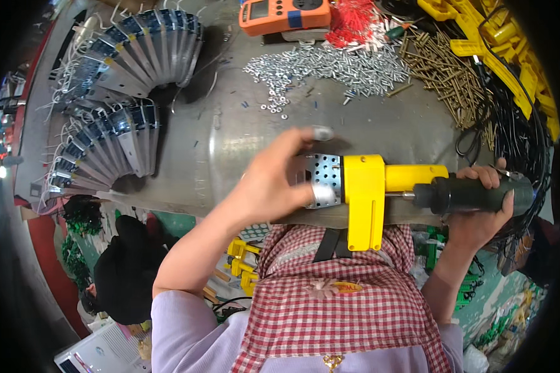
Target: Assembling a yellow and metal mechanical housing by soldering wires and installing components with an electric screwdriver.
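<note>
My right hand (479,211) is wrapped round a dark green powered screwdriver (463,194) at the right. Its thin metal bit meets the side of a yellow plastic tool housing (364,199), which has a round yellow handle pointing right. From the housing's left end sticks a perforated metal guard (327,177). My left hand (274,177) is open around this guard, slightly blurred, thumb and forefinger spread and tipped with white wraps. The thumb overlaps the guard's near side, while the forefinger is apart from it. The housing lies at the bench's near edge, against my checked apron.
Silver screws and nuts (348,68) and long brass-coloured screws (445,68) lie heaped on the metal bench (230,137). An orange meter (284,15) stands at the back. Fanned metal assemblies with wires (140,56) are left; yellow housings and black cables (516,133) right.
</note>
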